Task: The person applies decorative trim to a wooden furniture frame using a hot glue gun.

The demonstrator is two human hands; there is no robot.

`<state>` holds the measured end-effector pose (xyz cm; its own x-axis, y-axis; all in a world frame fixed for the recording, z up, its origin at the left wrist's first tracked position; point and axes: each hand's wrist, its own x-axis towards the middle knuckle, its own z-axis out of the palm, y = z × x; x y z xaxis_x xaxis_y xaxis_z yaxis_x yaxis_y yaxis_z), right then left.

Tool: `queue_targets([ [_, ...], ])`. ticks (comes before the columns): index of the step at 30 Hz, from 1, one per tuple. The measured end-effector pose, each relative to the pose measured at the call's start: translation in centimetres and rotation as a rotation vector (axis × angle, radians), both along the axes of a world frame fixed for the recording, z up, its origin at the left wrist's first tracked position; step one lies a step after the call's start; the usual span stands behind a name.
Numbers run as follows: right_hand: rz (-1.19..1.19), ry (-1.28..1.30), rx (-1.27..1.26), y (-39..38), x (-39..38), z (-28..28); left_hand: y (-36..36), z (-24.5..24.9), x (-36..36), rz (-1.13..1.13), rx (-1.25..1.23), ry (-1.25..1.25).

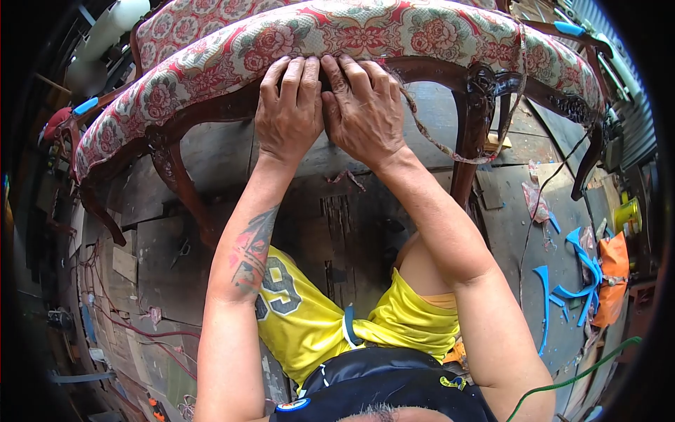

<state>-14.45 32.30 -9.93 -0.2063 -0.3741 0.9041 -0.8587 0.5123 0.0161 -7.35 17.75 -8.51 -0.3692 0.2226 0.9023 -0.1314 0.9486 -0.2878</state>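
In the head view, a sofa seat [358, 34] covered in red, green and cream floral fabric curves across the top, above a dark carved wooden frame [478, 84]. My left hand [292, 105] and my right hand [364, 105] lie side by side on its front rail. Both have their fingertips pressed at the fabric's lower edge, fingers slightly apart. My left thumb is hidden; the right thumb rests along its index finger. A thin braided strip of trim [422, 126] hangs in a loop beside my right hand. What lies under the fingertips is hidden.
Several carved legs [179, 172] stand on the worn plank floor [162, 253]. Scissors [183, 250] lie at left. Blue strips [583, 267], an orange bag [612, 274] and fabric scraps [536, 204] are at right. A green cord [583, 383] crosses the lower right.
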Motion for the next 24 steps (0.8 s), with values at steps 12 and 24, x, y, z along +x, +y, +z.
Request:
queue_targets([
  [12,-0.03,-0.004,-0.04,-0.8,0.4,-0.1,0.2,-0.5,0.0,-0.035,0.049,-0.019],
  [24,-0.068,-0.042,-0.054,-1.3,1.0,-0.2,0.2,-0.2,0.0,-0.092,0.085,0.027],
])
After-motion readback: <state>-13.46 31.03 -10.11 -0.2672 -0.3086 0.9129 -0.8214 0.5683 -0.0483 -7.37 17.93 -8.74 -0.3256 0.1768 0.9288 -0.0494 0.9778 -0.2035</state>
